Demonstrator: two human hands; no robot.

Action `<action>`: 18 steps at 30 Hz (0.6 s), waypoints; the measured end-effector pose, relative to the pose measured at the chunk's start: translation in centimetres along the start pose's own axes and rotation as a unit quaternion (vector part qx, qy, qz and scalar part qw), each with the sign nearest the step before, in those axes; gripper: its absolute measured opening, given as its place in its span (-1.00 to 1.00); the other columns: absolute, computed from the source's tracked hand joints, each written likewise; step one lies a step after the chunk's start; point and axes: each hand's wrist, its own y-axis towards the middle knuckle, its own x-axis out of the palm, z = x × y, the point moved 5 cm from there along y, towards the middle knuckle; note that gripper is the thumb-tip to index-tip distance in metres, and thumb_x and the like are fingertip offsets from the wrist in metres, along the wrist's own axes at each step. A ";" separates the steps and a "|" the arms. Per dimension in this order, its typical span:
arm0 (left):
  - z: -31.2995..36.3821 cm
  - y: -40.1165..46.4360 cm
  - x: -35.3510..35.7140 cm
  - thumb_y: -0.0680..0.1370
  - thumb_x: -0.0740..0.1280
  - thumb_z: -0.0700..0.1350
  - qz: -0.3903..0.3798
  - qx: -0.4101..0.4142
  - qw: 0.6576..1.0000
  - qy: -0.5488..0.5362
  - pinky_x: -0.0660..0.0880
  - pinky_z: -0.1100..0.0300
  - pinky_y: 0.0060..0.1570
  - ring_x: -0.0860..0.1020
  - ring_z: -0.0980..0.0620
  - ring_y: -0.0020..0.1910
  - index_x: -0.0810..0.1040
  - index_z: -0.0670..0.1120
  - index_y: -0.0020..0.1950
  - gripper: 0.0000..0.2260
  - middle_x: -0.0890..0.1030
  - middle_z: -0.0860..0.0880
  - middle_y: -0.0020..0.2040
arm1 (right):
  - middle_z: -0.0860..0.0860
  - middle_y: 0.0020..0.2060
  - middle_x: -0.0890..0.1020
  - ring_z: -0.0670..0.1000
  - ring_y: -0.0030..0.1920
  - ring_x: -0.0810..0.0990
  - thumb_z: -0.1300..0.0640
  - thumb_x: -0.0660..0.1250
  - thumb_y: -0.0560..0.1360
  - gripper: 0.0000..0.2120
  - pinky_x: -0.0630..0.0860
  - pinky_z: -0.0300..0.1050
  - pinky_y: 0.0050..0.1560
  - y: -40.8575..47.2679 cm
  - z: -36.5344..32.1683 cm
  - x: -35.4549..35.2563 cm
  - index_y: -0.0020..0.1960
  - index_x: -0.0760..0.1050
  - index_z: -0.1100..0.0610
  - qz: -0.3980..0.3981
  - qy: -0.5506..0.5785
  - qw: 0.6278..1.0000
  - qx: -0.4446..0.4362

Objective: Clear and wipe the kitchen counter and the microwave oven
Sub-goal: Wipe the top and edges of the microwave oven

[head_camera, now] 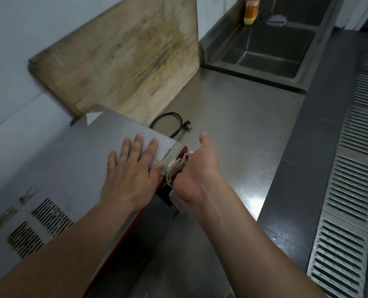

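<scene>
Seen from the head camera, the scene is listed from largest thing to smallest.

Tabletop [239, 125]: a steel surface is spread from the centre toward 3 o'clock, and everything below is carried on it.

Microwave oven [49, 160]: it is set at 8 o'clock on the tabletop, its grey top with vent slots turned up to the camera; a red edge and a dark front are seen along its right side.

Cutting board [122, 61]: a worn wooden board is leaned against the tiled wall at 11 o'clock, just behind the microwave oven.

Sink [271, 50]: a steel basin is sunk at 1 o'clock, well apart from the hands.

Left hand [131, 175]: it is laid flat on the microwave oven's top near the front right corner, fingers straight and spread, nothing gripped.

Right hand [198, 168]: its fingers are curled round a rag, thumb stretched out, at the oven's front right corner.

Bottle [251, 10]: a yellow bottle is stood at 12 o'clock by the sink's back corner.

Power cord [170, 123]: a black lead with its plug is looped on the tabletop just past the oven.

Rag [176, 166]: a pale crumpled cloth is pressed against the red edge.
</scene>
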 end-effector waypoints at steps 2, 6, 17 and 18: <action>0.1 0.1 0.1 0.59 -0.26 0.27 -0.004 0.001 1.000 0.003 -0.19 -0.16 0.55 -0.30 0.00 0.59 -0.25 0.22 0.60 -0.43 -0.25 0.03 0.63 | 0.20 -0.25 0.68 0.08 -0.42 0.66 -0.38 0.10 0.53 -0.28 0.60 -0.16 -0.39 0.6 -0.4 0.7 -0.01 0.60 0.29 0.011 -0.002 1.000 -0.004; 0.0 0.0 0.0 0.59 -0.26 0.26 -0.004 0.003 1.000 0.004 -0.19 -0.16 0.55 -0.30 0.00 0.59 -0.27 0.22 0.59 -0.43 -0.25 0.04 0.63 | 0.27 -0.01 0.68 0.28 0.02 0.65 -0.40 0.04 0.50 -0.22 0.55 0.21 0.12 2.8 0.5 0.6 0.20 0.57 0.27 0.091 0.032 0.995 0.030; -0.1 0.1 0.0 0.60 -0.25 0.25 -0.004 -0.001 1.000 0.000 -0.22 -0.13 0.55 -0.33 0.02 0.58 -0.27 0.24 0.59 -0.45 -0.29 0.06 0.62 | 0.26 -0.26 0.69 0.21 -0.18 0.70 -0.34 0.10 0.55 -0.32 0.64 0.06 -0.11 1.1 -0.9 1.7 0.00 0.52 0.32 0.043 0.016 0.999 0.012; -0.1 0.1 0.1 0.61 -0.25 0.25 -0.004 -0.002 1.000 0.003 -0.23 -0.13 0.55 -0.33 0.02 0.58 -0.27 0.24 0.59 -0.45 -0.30 0.06 0.62 | 0.25 -0.29 0.68 0.20 -0.19 0.69 -0.32 0.10 0.56 -0.34 0.63 0.06 -0.12 0.9 -1.1 1.9 -0.05 0.49 0.31 0.038 0.013 0.999 0.017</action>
